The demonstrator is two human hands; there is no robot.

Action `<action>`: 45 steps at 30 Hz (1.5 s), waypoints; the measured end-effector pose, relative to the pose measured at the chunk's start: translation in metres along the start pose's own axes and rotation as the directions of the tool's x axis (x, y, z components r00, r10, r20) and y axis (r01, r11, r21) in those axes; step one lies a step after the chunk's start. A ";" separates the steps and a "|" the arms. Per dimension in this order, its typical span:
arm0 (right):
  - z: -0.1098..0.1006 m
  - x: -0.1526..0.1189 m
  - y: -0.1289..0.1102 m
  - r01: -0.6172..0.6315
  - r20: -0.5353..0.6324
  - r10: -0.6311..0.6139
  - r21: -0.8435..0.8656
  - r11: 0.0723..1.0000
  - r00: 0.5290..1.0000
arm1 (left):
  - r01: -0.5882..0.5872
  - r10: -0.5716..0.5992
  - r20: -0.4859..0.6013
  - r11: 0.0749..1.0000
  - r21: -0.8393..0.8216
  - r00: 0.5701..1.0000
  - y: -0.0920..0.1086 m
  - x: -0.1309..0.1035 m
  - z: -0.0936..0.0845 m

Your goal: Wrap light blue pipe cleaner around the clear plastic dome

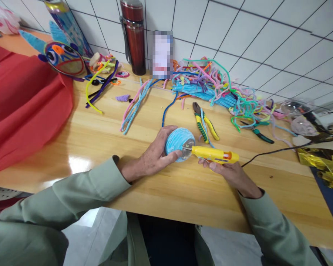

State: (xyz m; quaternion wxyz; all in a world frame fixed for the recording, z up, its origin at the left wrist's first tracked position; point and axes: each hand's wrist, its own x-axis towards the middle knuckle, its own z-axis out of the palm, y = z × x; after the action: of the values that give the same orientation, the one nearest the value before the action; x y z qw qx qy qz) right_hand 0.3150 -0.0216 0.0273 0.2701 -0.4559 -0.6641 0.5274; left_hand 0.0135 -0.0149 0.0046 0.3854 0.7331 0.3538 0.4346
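My left hand (pixel 158 153) grips a ball wrapped in light-blue pipe cleaner (pixel 176 138), thumb across its near side. A bare greyish patch on the ball faces right. My right hand (pixel 227 171) is closed round a yellow hot glue gun (pixel 211 152), whose nozzle points left at that bare patch; whether the tip touches it I cannot tell. A dark cord runs from the gun off to the right. Just beyond the ball, a dark-blue pipe cleaner (pixel 165 112) lies on the wooden table (pixel 144 199). Pliers with yellow-green handles (pixel 204 123) rest behind the gun.
Along the tiled wall lie a heap of coloured pipe cleaners (pixel 208 87), a phone (pixel 161 55) and a dark red flask (pixel 133 37). A finished-looking pipe-cleaner face (pixel 62 57) leans at the back left beside red cloth (pixel 27 107). Gold foil (pixel 324 164) sits at the right edge.
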 end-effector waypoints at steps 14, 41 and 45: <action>0.002 0.002 -0.001 0.032 -0.032 -0.031 0.036 0.999 0.999 | -0.035 0.035 -0.012 0.999 0.009 0.999 -0.005 0.000 0.002; 0.000 0.003 -0.001 0.071 -0.007 -0.071 -0.045 0.996 0.997 | -0.025 0.025 0.001 1.000 0.004 1.000 -0.003 0.001 0.001; 0.000 0.003 -0.001 0.064 -0.007 -0.064 -0.045 0.997 0.998 | -0.025 0.025 -0.005 1.000 0.000 1.000 -0.004 0.001 0.000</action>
State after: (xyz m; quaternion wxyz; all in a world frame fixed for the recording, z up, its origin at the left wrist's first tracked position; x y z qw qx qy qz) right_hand 0.3132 -0.0189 0.0279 0.2795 -0.4427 -0.6889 0.5014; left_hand 0.0135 -0.0130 0.0016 0.3791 0.7364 0.3455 0.4412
